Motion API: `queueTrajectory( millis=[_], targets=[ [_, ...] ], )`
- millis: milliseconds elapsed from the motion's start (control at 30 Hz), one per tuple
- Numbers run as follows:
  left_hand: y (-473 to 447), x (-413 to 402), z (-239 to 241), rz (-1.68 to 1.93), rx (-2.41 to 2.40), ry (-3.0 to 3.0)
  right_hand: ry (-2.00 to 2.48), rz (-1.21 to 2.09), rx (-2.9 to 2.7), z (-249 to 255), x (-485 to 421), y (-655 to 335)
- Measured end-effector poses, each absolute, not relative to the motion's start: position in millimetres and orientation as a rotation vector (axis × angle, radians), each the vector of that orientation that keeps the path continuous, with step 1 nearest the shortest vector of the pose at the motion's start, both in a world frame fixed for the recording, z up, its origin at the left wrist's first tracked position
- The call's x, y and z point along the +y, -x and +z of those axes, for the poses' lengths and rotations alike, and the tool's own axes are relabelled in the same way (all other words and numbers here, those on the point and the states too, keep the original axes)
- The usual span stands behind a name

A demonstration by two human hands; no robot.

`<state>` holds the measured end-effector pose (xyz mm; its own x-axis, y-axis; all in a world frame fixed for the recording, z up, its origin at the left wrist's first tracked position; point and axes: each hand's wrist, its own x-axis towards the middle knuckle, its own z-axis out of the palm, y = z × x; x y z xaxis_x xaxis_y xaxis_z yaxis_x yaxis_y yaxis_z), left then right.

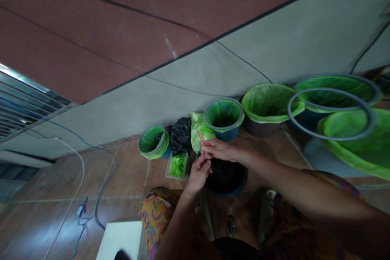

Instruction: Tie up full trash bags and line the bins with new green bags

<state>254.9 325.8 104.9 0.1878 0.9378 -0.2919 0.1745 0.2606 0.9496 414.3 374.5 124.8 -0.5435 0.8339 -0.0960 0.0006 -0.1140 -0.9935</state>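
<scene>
My right hand [219, 150] pinches a thin red band [201, 138] that loops up from its fingertips. My left hand [198, 174] is just below it, fingers curled and touching the same spot, over a dark blue bin lined with a black bag [227, 178]. Right behind the hands lies a tied light green bag [199, 131], with a black bag [181, 134] to its left.
Bins lined with green bags stand along the wall: a small one [153, 141], a blue one [224, 118], a brown one [266, 107] and large ones [350, 122] at right. A tray of green bags [177, 165], cables [91, 178] and a white box [120, 239] lie on the tiled floor.
</scene>
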Motion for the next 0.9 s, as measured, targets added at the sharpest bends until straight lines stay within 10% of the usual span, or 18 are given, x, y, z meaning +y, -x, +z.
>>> queueTrajectory(
  millis=[433,633,900],
  targets=[
    [-247,326,63,0.942,1.504,-0.88,1.403,1.086,-1.636,130,397,-441],
    [-258,332,69,1.016,1.455,-1.206,0.912,1.72,-1.442,131,378,-418],
    [-267,332,69,1.011,1.317,-0.733,0.809,1.724,-1.556,146,371,-401]
  ],
)
